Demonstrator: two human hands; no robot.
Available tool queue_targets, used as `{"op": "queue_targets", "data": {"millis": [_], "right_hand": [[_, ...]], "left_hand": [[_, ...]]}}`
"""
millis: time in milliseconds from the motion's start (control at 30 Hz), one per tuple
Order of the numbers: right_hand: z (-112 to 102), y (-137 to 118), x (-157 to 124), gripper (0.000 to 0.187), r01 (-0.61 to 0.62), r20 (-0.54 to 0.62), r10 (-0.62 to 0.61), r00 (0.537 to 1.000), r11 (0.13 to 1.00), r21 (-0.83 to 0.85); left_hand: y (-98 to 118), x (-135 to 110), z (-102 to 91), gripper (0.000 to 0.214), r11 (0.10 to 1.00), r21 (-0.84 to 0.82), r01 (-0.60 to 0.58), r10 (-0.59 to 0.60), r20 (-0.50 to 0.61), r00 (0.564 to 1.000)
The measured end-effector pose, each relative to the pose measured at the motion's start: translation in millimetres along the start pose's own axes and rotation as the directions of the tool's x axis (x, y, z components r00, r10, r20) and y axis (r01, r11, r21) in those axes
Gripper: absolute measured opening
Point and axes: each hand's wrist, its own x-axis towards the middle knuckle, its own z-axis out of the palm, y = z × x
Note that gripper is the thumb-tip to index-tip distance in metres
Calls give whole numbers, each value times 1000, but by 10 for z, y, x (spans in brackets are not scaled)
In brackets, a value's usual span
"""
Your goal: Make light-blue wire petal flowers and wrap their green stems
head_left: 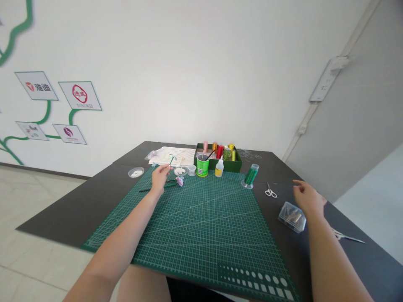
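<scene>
Plainly, two hands (160,178) (309,199), left holding one slim stem (171,160); two scissors (270,193) (349,238).

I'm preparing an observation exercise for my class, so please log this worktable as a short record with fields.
Left hand: pinching a thin green stem
Right hand: raised near the clear plastic box; anything held is unclear
Work surface: green gridded cutting mat
Near left hand: pinkish-purple flower
Far side: green box of thread spools, green can, white-capped bottle
Right side: green thread spool, white-handled scissors
</scene>
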Motion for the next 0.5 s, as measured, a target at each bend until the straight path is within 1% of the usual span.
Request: {"op": "queue_targets", "data": {"millis": [100, 167, 233, 367, 500], "right_hand": [[63, -56, -51, 47, 41, -33, -44, 999, 996, -79], [111, -105, -87, 47, 88, -40, -93, 995, 990, -110], [172, -166, -120, 47, 147, -21, -151, 988, 981, -128], [354, -300, -185, 44, 286, 80, -277, 958, 947, -146], [566, -414, -280, 39, 414, 199, -383, 902, 898, -150]], "left_hand": [[33, -200, 145, 35, 999, 14, 30, -32, 176, 984], [49, -331, 226, 37, 999, 27, 41, -47, 279, 959], [61, -450, 289, 37, 998, 46, 46, -60, 359, 931], [74, -631, 363, 33, 996, 84, 38, -73, 468, 881], [74, -713, 389, 27, 994, 106, 20, -73, 528, 846]]}}
